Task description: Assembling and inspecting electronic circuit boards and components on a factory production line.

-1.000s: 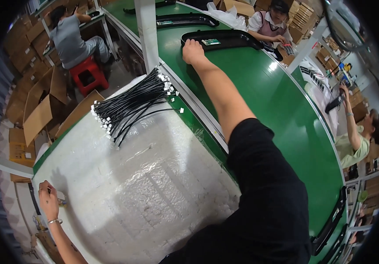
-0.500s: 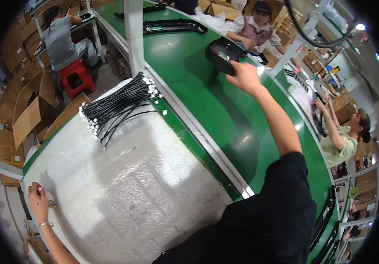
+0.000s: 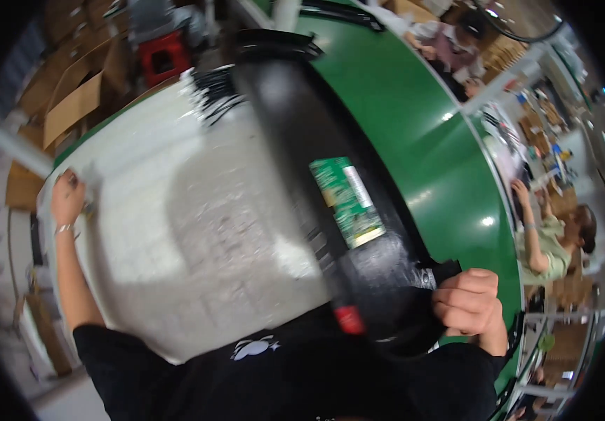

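Note:
A long curved black plastic housing (image 3: 281,105) slants across the middle in front of me, blurred by motion. Its near end is gripped by my right hand (image 3: 467,303), whose fingers are wrapped round it. A green circuit board (image 3: 347,200) sits in the housing, and a red patch (image 3: 349,320) shows near its lower end. At the left rim of the white covered work surface (image 3: 148,217) is my left hand (image 3: 68,200), fingers curled about something small and dark that I cannot make out. A bundle of black cables with white connectors (image 3: 211,95) lies at the far side of that surface.
The green conveyor (image 3: 415,161) runs along the right, with another black housing (image 3: 337,12) at its far end. Two people work beyond it. A red stool (image 3: 162,59) and open cardboard boxes (image 3: 78,105) stand at the far left. A pale post (image 3: 25,151) is near my left hand.
My right hand has brought the black housing from the far part of the conveyor toward me, over the white surface's right side. My left hand stays by the left rim. The whole view has shifted.

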The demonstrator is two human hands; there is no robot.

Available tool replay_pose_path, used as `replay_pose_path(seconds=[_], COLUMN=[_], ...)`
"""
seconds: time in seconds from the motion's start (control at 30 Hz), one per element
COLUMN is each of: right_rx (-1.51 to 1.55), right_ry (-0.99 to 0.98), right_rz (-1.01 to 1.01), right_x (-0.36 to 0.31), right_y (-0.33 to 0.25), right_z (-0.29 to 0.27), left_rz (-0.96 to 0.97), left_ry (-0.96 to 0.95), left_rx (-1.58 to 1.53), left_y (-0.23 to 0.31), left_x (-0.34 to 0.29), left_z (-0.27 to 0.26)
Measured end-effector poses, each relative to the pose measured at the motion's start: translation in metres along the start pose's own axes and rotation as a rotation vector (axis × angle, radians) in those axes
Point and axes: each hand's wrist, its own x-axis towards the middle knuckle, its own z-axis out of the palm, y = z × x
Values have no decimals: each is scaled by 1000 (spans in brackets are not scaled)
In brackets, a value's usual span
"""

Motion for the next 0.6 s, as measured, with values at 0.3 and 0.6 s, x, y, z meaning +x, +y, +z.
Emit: replay_pose_path(seconds=[0.3, 0.6], right_rx=[-40, 128], right_ry=[-171, -473], right_rz=[-277, -97], right_x=[33, 136], right_y=[102, 156], right_z=[102, 162], left_rz=[-236, 17], left_ry=[134, 57], left_rx=[174, 67], left_y=[-90, -61], left_x=[-46, -80], left_z=[-72, -49])
